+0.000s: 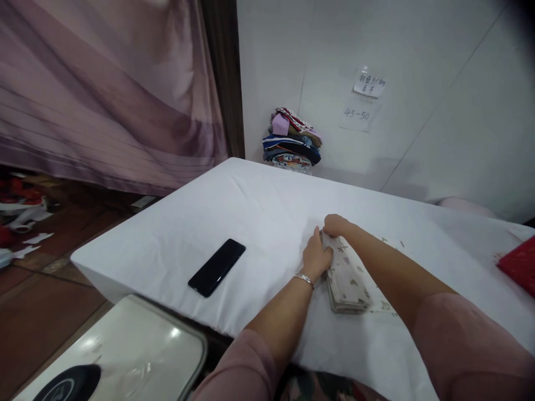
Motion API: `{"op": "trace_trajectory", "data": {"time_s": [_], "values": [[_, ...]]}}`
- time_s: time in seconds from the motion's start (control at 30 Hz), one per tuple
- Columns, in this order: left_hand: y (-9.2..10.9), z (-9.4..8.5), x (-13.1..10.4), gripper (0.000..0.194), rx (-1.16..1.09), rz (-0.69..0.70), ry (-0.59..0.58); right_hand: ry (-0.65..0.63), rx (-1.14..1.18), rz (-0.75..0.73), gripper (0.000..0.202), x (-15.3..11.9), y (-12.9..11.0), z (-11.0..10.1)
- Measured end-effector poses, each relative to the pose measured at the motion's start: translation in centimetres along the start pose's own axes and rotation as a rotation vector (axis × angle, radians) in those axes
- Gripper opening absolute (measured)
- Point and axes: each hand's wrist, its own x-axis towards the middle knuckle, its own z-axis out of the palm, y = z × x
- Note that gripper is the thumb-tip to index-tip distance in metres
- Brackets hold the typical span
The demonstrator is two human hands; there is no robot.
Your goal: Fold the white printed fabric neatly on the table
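Note:
A pale printed cloth point(349, 281), folded into a thick narrow stack, lies on the white-covered table. A looser part of it spreads out under my right forearm. My left hand point(316, 255), with a silver bracelet at the wrist, grips the stack's far left edge, thumb on top. At the far end, my right hand point(335, 225) is closed with bent fingers at the cloth's corner, touching or nearly touching my left fingertips. A black phone point(217, 267) lies flat to the left of both hands.
The white tablecloth point(259, 206) has light creases. Beyond the far edge stands a pile of folded clothes point(291, 139) against the wall. Red fabric point(520, 264) lies at the right edge. A glossy white surface point(137, 345) with a black object is at lower left; a pink curtain point(125, 83) hangs behind.

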Motion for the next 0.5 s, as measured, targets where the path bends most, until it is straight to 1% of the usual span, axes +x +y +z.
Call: {"op": "trace_trajectory", "data": {"time_s": [0.1,0.23,0.37,0.5], "values": [[0.2,-0.2,-0.1,0.078,0.01,-0.017,-0.026,-0.003,-0.053,-0.013,0.026,-0.3,-0.4,-0.2],[0.1,-0.2,0.0,0.078,0.027,-0.006,-0.043,0.027,-0.096,-0.027,0.03,-0.9,-1.1,-0.5],[-0.1,0.1,0.1,0.077,0.034,-0.001,-0.027,0.053,-0.113,-0.04,0.029,-1.3,-1.6,-0.7],[-0.3,0.2,0.2,0.077,0.028,-0.013,-0.018,0.077,-0.106,-0.05,0.027,-1.7,-1.9,-0.4]]}}
